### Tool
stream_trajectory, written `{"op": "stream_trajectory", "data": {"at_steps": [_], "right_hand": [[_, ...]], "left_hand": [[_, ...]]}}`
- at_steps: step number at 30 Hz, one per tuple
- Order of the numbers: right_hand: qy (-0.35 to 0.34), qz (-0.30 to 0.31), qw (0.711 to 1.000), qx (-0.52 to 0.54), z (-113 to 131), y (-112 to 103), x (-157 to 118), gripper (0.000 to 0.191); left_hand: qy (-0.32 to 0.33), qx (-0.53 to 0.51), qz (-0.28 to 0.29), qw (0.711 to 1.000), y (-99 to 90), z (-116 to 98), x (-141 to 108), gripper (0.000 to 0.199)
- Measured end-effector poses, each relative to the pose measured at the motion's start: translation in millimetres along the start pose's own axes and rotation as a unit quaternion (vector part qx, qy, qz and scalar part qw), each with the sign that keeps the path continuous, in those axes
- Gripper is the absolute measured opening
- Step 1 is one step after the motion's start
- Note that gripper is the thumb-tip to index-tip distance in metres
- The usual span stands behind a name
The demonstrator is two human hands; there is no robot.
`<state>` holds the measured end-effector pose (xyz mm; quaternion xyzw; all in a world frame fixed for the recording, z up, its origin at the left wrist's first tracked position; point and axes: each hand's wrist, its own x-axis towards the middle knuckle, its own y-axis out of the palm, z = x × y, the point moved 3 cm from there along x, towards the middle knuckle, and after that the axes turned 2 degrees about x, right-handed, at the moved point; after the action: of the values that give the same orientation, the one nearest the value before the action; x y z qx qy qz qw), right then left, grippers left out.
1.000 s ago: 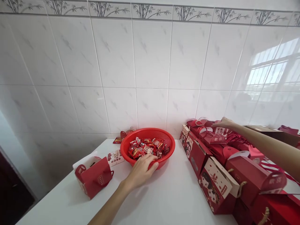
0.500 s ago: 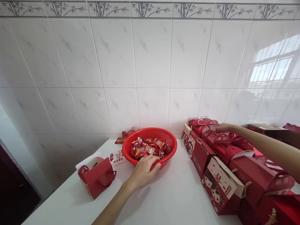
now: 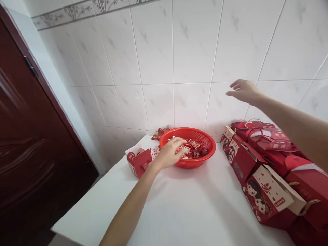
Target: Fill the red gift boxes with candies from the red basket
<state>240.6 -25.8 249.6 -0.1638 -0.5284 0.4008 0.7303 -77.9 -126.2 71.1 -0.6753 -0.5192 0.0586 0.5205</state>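
Note:
A round red plastic basket [image 3: 188, 164] stands on the white table against the wall, holding many red-wrapped sweets [image 3: 194, 145]. My left hand [image 3: 170, 152] hovers at its front left rim, fingers apart and holding nothing that I can see. Behind that hand, a red gift box [image 3: 139, 163] with its top unfolded sits partly hidden by my arm. High on the right, my right hand [image 3: 242, 90] hangs in the air with parted fingers and nothing in it. Beneath it lie the stacked red gift boxes [image 3: 266, 140] along the right side.
Small packets [image 3: 155, 137] lie behind the basket on the left. A cream-fronted box [image 3: 269, 191] with cartoon figures stands at the table's right. The white table [image 3: 189, 212] ends at a left edge beside a dark red door [image 3: 30, 119]. Tiled wall rises behind.
My right hand has lifted off the stacked gift boxes into the air. My left hand has risen from the basket's rim. The view has turned left, bringing in the door.

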Motion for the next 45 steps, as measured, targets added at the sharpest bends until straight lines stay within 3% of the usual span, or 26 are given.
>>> {"op": "stream_trajectory", "data": {"at_steps": [2,4,6,7,9,11,14,17,21,24,26,29,33,36,39,45], "right_hand": [[-0.036,0.047,0.992,0.11,49,24,-16,0.04],[-0.099,0.095,0.974,0.18,92,52,-44,0.03],[-0.155,0.174,0.944,0.234,125,82,-80,0.02],[-0.182,0.214,0.926,0.252,139,97,-99,0.018],[-0.222,0.285,0.891,0.276,160,124,-137,0.018],[-0.245,0.327,0.864,0.293,176,147,-168,0.019],[-0.213,0.373,0.844,0.322,191,175,-195,0.023],[-0.197,0.397,0.828,0.344,199,192,-206,0.029],[-0.242,0.396,0.818,0.339,194,189,-211,0.033],[-0.266,0.399,0.83,0.284,178,172,-218,0.036],[-0.242,0.407,0.852,0.225,164,156,-224,0.04],[-0.187,0.437,0.871,0.122,142,128,-233,0.043],[-0.14,0.503,0.851,0.05,115,101,-240,0.033],[-0.112,0.534,0.834,0.079,94,95,-237,0.026],[-0.094,0.547,0.824,0.113,73,103,-231,0.025],[-0.077,0.592,0.792,0.125,54,132,-238,0.024]], "left_hand": [[-0.025,0.025,-0.092,0.995,-41.4,8,-8,0.034],[-0.089,0.075,-0.145,0.983,-80.1,23,-20,0.031],[-0.192,0.126,-0.151,0.962,-109.4,45,-34,0.027],[-0.253,0.14,-0.128,0.949,-118.8,57,-41,0.027],[-0.363,0.14,-0.061,0.919,-127.7,79,-54,0.026],[-0.432,0.12,0.003,0.894,-126.8,96,-63,0.025],[-0.476,0.088,0.068,0.872,-117.8,109,-68,0.025],[-0.469,0.057,0.129,0.872,-108.3,109,-66,0.034],[-0.379,-0.001,0.209,0.902,-97.0,92,-56,0.053],[-0.265,0.024,0.264,0.927,-86.4,68,-46,0.05],[-0.216,0.063,0.288,0.931,-77.9,50,-41,0.049],[-0.183,0.07,0.307,0.931,-64.1,24,-37,0.064],[-0.131,0.064,0.309,0.94,-50.1,0,-38,0.071],[-0.114,0.061,0.313,0.941,-43.4,-1,-36,0.07],[-0.115,0.026,0.34,0.933,-36.4,11,-30,0.071],[-0.201,-0.029,0.445,0.872,-19.0,41,-23,0.082]]}}
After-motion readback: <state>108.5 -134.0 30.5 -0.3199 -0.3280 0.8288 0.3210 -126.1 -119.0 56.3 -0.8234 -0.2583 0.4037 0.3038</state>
